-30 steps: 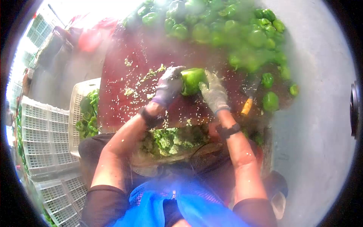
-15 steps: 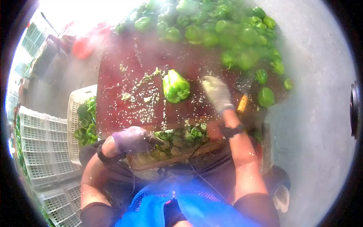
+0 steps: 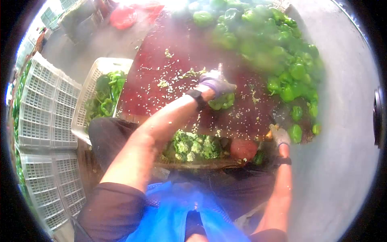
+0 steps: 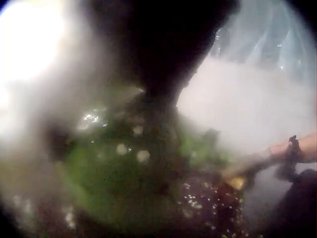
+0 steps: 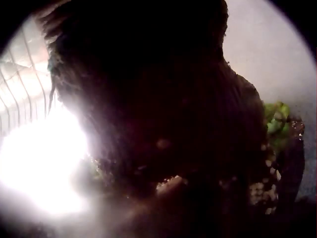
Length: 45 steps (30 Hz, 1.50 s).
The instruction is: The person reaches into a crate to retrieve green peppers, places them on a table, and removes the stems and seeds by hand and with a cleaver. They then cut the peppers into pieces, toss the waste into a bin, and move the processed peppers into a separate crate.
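In a light purple glove, my left hand (image 3: 217,82) grips a green bell pepper (image 3: 222,102) from above on the dark red board (image 3: 177,44). The left wrist view has that pepper (image 4: 114,173) large and blurred under the dark hand. At the board's right side my right hand (image 3: 280,135), in a pale glove, holds a knife by its yellow handle (image 3: 269,135). The knife's blade points away from me over the board, faint in the haze. The right wrist view is mostly dark, filled by the hand.
Many green peppers (image 3: 282,52) are heaped at the board's far right. Pale seeds lie scattered over the board. A white crate (image 3: 82,94) with green pieces stands to the left, beside stacked crates (image 3: 48,105). Pepper cores (image 3: 193,146) lie in a trough before my lap.
My left hand has come up from the trough onto the pepper, which stood alone on the board. My right hand has moved right and toward me, onto the knife handle. The head view has shifted.
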{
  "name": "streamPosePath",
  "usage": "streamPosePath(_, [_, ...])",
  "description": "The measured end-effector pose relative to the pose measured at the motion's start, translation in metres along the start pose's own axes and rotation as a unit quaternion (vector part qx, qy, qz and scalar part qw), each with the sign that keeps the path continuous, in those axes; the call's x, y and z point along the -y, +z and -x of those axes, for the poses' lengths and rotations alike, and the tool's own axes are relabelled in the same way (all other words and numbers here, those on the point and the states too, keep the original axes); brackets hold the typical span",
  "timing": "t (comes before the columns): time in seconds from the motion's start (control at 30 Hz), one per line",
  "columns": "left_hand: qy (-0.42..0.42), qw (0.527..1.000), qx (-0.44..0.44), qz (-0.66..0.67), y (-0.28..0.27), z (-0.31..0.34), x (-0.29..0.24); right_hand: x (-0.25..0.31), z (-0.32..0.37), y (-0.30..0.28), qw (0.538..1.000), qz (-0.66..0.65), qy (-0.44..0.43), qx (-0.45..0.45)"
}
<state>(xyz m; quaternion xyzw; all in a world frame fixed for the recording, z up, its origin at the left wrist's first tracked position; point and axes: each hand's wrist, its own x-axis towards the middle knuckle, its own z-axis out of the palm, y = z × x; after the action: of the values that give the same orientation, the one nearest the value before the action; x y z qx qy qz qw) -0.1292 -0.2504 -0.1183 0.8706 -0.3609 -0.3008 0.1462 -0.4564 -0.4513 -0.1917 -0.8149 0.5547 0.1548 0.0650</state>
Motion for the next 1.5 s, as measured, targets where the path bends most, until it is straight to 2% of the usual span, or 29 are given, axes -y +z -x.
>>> streamPosePath(0.1, [0.04, 0.996, 0.052, -0.052, -0.007, 0.024, -0.008, 0.001, -0.015, -0.004, 0.997, -0.003, -0.047, 0.059])
streamPosePath(0.13, [0.004, 0.998, 0.066, 0.018, -0.001, 0.025, -0.005, -0.006, -0.03, 0.002, 0.995, -0.003, -0.072, 0.068])
streamPosePath(0.17, [-0.034, 0.993, 0.074, 0.088, 0.006, 0.025, -0.002, -0.027, -0.056, 0.023, 0.987, 0.013, -0.144, 0.066])
streamPosePath(0.23, [0.021, 0.998, 0.053, 0.0, 0.017, 0.033, 0.007, -0.009, -0.031, 0.003, 0.991, -0.038, -0.101, 0.076])
streamPosePath(0.27, [-0.012, 0.997, 0.059, 0.046, 0.016, 0.04, 0.006, -0.002, -0.021, -0.006, 0.992, -0.064, -0.078, 0.08])
streamPosePath(0.3, [-0.007, 0.995, 0.054, 0.078, 0.014, 0.049, 0.007, -0.004, -0.024, 0.001, 0.984, -0.154, 0.003, 0.084])
streamPosePath(0.37, [-0.009, 0.987, 0.036, 0.156, 0.007, 0.068, 0.016, -0.033, -0.051, 0.031, 0.914, -0.388, 0.034, 0.111])
streamPosePath(0.4, [-0.014, 0.979, 0.024, 0.201, 0.006, 0.073, 0.023, -0.042, -0.058, 0.043, 0.857, -0.498, 0.049, 0.124])
streamPosePath(0.43, [-0.03, 0.966, 0.006, 0.257, 0.017, 0.068, 0.037, -0.032, -0.037, 0.033, 0.738, -0.644, 0.04, 0.2])
streamPosePath(0.53, [0.029, 0.902, -0.044, 0.428, 0.047, 0.061, 0.076, 0.017, 0.015, -0.003, 0.67, -0.724, 0.031, 0.16])
streamPosePath(0.57, [0.056, 0.879, -0.052, 0.47, 0.055, 0.062, 0.085, 0.033, 0.036, -0.013, 0.626, -0.763, 0.036, 0.155])
streamPosePath(0.6, [0.043, 0.888, -0.077, 0.451, 0.053, 0.075, 0.084, 0.046, 0.047, -0.022, 0.581, -0.799, 0.04, 0.148])
streamPosePath(0.63, [0.059, 0.881, -0.086, 0.461, 0.07, 0.066, 0.093, 0.052, 0.045, -0.026, 0.561, -0.809, 0.066, 0.162])
streamPosePath(0.67, [0.076, 0.874, -0.095, 0.471, 0.075, 0.066, 0.093, 0.048, 0.035, -0.022, 0.514, -0.826, 0.059, 0.224])
streamPosePath(0.73, [0.058, 0.902, -0.111, 0.413, 0.079, 0.081, 0.096, 0.051, 0.041, -0.017, 0.491, -0.838, 0.073, 0.226])
streamPosePath(0.8, [0.136, 0.891, -0.161, 0.403, 0.089, 0.084, 0.104, 0.069, 0.069, -0.016, 0.493, -0.846, 0.088, 0.183])
streamPosePath(0.83, [0.169, 0.894, -0.196, 0.367, 0.101, 0.081, 0.111, 0.07, 0.084, -0.023, 0.547, -0.798, 0.003, 0.254])
streamPosePath(0.87, [0.201, 0.893, -0.232, 0.329, 0.099, 0.089, 0.111, 0.077, 0.091, -0.015, 0.566, -0.801, 0.042, 0.193])
streamPosePath(0.9, [0.136, 0.91, -0.167, 0.355, 0.097, 0.1, 0.112, 0.081, 0.102, -0.014, 0.624, -0.76, -0.025, 0.18])
streamPosePath(0.93, [0.165, 0.907, -0.166, 0.349, 0.094, 0.105, 0.11, 0.086, 0.119, -0.021, 0.676, -0.712, -0.09, 0.167])
streamPosePath(1.0, [0.223, 0.9, -0.163, 0.337, 0.092, 0.112, 0.105, 0.101, 0.15, -0.038, 0.731, -0.652, -0.158, 0.126])
streamPosePath(1.07, [0.208, 0.911, -0.175, 0.31, 0.094, 0.117, 0.098, 0.113, 0.175, -0.051, 0.769, -0.601, -0.204, 0.071])
streamPosePath(1.13, [0.191, 0.927, -0.212, 0.242, 0.102, 0.111, 0.094, 0.116, 0.194, -0.06, 0.792, -0.556, -0.25, 0.031])
streamPosePath(1.17, [0.226, 0.915, -0.2, 0.267, 0.099, 0.114, 0.091, 0.115, 0.199, -0.06, 0.808, -0.52, -0.279, -0.002])
streamPosePath(1.23, [0.258, 0.919, -0.235, 0.184, 0.101, 0.112, 0.091, 0.122, 0.221, -0.067, 0.847, -0.437, -0.295, -0.064])
streamPosePath(1.33, [0.24, 0.933, -0.219, 0.158, 0.095, 0.12, 0.088, 0.132, 0.234, -0.048, 0.853, -0.393, -0.31, -0.148])
streamPosePath(1.37, [0.197, 0.952, -0.176, 0.155, 0.078, 0.133, 0.078, 0.134, 0.232, -0.036, 0.857, -0.358, -0.327, -0.174])
streamPosePath(1.43, [0.147, 0.95, -0.165, 0.222, 0.096, 0.12, 0.084, 0.142, 0.23, -0.026, 0.878, -0.293, -0.343, -0.162])
streamPosePath(1.5, [0.208, 0.929, -0.267, 0.152, 0.108, 0.116, 0.089, 0.146, 0.228, -0.021, 0.905, -0.271, -0.307, -0.114])
